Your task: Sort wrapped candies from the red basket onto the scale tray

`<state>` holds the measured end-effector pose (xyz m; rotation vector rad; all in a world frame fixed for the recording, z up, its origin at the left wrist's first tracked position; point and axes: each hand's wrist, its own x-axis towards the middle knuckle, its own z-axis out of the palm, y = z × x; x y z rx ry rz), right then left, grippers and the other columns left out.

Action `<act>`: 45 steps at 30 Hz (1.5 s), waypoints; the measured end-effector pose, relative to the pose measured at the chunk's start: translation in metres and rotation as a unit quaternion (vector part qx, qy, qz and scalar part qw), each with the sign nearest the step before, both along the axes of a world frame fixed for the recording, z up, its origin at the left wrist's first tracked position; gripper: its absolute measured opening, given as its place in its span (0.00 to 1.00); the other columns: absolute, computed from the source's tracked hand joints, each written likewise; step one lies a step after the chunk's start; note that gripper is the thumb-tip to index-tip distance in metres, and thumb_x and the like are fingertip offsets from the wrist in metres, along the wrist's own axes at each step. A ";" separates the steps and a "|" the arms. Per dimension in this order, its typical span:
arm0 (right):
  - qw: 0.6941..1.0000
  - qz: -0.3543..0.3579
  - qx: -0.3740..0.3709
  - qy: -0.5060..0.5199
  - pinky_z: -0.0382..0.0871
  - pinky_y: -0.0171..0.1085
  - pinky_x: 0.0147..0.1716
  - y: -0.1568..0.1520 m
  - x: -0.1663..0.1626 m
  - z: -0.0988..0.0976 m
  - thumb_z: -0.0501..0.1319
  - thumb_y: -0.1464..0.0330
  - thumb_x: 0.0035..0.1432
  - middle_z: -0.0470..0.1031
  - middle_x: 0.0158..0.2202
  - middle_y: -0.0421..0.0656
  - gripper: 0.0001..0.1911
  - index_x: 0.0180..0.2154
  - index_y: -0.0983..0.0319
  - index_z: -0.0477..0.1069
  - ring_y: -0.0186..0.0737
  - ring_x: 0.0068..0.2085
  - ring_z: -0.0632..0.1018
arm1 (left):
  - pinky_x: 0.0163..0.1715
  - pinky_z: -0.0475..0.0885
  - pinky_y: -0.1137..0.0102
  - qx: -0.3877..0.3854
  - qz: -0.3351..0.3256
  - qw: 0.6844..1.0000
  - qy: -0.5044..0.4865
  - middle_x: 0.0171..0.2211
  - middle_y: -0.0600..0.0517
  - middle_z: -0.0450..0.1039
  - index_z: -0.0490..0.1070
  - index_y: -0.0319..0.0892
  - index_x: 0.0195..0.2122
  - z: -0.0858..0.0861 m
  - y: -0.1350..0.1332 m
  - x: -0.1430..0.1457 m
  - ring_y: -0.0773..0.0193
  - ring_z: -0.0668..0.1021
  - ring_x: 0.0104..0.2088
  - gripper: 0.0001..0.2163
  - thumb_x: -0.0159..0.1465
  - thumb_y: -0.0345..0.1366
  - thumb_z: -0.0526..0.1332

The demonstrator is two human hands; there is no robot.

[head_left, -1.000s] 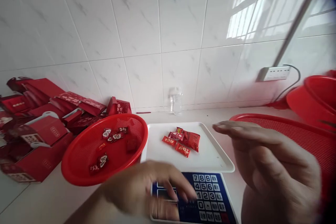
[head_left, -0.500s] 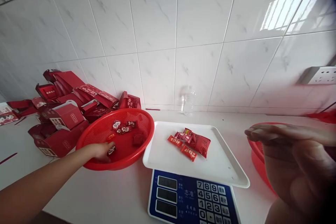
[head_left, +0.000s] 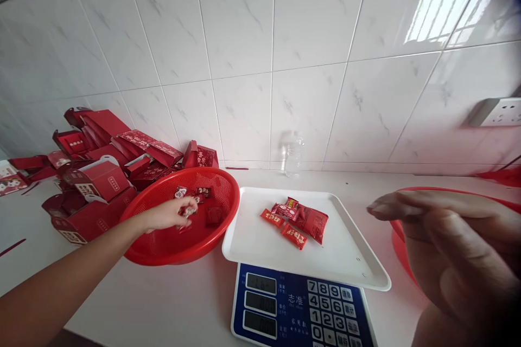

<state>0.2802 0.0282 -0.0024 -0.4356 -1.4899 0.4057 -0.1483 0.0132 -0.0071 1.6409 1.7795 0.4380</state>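
My left hand (head_left: 169,216) is inside a red plastic basket (head_left: 179,252), its fingers curled round a small wrapped candy (head_left: 187,212). More dark red wrapped candies (head_left: 204,192) lie in the basket beside it. Large and close to the camera, my right hand (head_left: 451,249) is raised at the right with its fingers pressed together; no object shows in it. Between the hands, a white tray (head_left: 260,249) holds a larger red packet (head_left: 312,222) and several small red-wrapped sweets (head_left: 293,236).
A blue scale keypad (head_left: 303,306) with display windows sits in front of the tray. Folded red gift boxes (head_left: 106,179) are heaped at the left. Behind the tray a clear plastic bottle (head_left: 293,156) stands by the tiled wall. Another red basket (head_left: 401,244) is partly hidden by my right hand.
My left hand has moved up and to the right within the basket, with a wrapped candy at its fingers. My right hand has shifted slightly left.
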 end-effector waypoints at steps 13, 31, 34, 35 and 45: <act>0.922 0.098 -0.152 -0.342 0.67 0.38 0.31 -0.022 -0.065 0.014 0.54 0.51 0.68 0.76 0.32 0.44 0.22 0.36 0.62 0.72 0.39 0.31 0.74 | 0.38 0.73 0.77 0.274 -0.132 0.849 -0.433 0.34 0.58 0.72 0.69 0.52 0.45 0.018 -0.028 0.181 0.72 0.76 0.35 0.13 0.63 0.32 0.68; 0.940 0.176 -0.249 -0.154 0.67 0.37 0.29 -0.017 -0.068 0.013 0.57 0.51 0.66 0.74 0.27 0.42 0.22 0.27 0.61 0.67 0.36 0.29 0.74 | 0.24 0.74 0.71 0.167 -0.039 0.822 -0.543 0.29 0.52 0.78 0.75 0.44 0.41 0.007 -0.017 0.176 0.64 0.78 0.26 0.14 0.63 0.49 0.65; 0.937 0.191 -0.254 -0.144 0.68 0.37 0.29 -0.018 -0.070 0.013 0.58 0.51 0.65 0.74 0.26 0.42 0.22 0.27 0.61 0.68 0.36 0.30 0.75 | 0.31 0.77 0.68 0.233 -0.002 0.841 -0.488 0.36 0.52 0.78 0.72 0.48 0.49 0.004 -0.019 0.179 0.62 0.80 0.32 0.15 0.65 0.48 0.64; 0.938 0.187 -0.255 -0.143 0.68 0.36 0.30 -0.018 -0.071 0.012 0.58 0.51 0.65 0.74 0.26 0.42 0.22 0.27 0.61 0.68 0.36 0.30 0.74 | 0.33 0.78 0.68 0.260 0.018 0.843 -0.471 0.39 0.52 0.77 0.70 0.50 0.52 0.003 -0.019 0.178 0.62 0.80 0.35 0.16 0.65 0.47 0.63; 0.957 0.146 -0.199 -0.154 0.65 0.36 0.29 -0.023 -0.077 0.008 0.57 0.56 0.67 0.72 0.25 0.40 0.18 0.29 0.61 0.70 0.35 0.29 0.72 | 0.18 0.69 0.77 0.246 -0.140 0.839 -0.465 0.28 0.54 0.72 0.75 0.50 0.45 0.005 -0.017 0.158 0.68 0.74 0.26 0.08 0.69 0.42 0.59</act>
